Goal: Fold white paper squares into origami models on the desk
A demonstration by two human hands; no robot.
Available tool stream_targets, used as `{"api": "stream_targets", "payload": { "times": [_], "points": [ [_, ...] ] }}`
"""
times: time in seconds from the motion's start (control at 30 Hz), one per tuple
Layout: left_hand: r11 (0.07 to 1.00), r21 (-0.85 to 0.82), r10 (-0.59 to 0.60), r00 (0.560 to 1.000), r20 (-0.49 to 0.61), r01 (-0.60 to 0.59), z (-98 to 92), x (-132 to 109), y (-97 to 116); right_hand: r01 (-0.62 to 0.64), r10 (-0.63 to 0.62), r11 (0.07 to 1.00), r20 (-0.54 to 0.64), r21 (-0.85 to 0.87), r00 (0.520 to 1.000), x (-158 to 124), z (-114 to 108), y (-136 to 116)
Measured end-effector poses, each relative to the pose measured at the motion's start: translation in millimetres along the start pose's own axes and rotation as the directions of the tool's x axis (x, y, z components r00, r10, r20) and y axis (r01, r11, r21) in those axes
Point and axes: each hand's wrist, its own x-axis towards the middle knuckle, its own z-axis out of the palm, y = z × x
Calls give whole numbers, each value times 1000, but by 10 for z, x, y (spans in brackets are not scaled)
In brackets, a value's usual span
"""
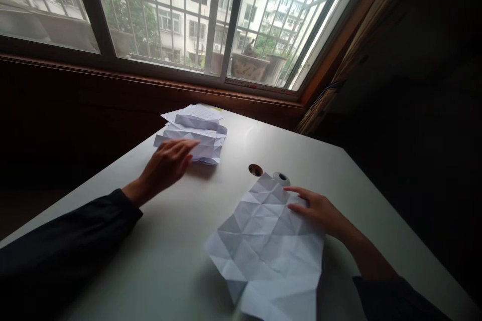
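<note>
Cut off below, toward right edge of surface [173, 246]: creased paper sheet [263, 246], under loose fingers of right hand [318, 210]. At far-left corner: folded papers [209, 141] with illegible writing [199, 112], partly behind blurred, unclenched left hand [165, 164].

no legible text, faint lines [198, 111] on the back sheet [206, 113] of the paper stack [206, 152], too small to read

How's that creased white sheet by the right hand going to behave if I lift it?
The creased white sheet looks like thin paper, so probably very light. Its crisscrossing folds suggest it may flex along them. Lifted from the edge by the right hand, its long near end would likely sag.
</note>
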Motion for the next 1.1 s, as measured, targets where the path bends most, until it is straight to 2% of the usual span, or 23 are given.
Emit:
{"api": "stream_targets", "payload": {
  "times": [0.07,0.17,0.27,0.43,0.63,0.8,0.93,1.1],
  "points": [
    [993,109,-48,999,5,48,48,51,-376,28,-27,1000,31,-13,999,25,4,73],
    [986,161,-57,995,78,43,150,13,-626,4,-22,989,121,145,992,8,6,100],
    [984,176,-21,995,100,3,202,-14,-620,-18,-12,975,136,220,991,-26,30,53],
    [977,214,4,999,35,-11,192,99,-577,25,-44,987,121,159,992,-13,129,15],
    [996,83,24,971,237,-45,204,68,-537,77,-89,989,86,129,992,1,158,30],
    [997,74,-27,950,312,4,194,0,-453,165,-172,980,57,110,983,-25,157,-19],
    [998,62,-16,948,317,-4,206,27,-476,213,-221,969,44,128,974,-19,171,-182],
    [998,43,31,959,281,-45,254,76,-502,348,-352,927,5,142,936,154,236,-576]
  ]
}}
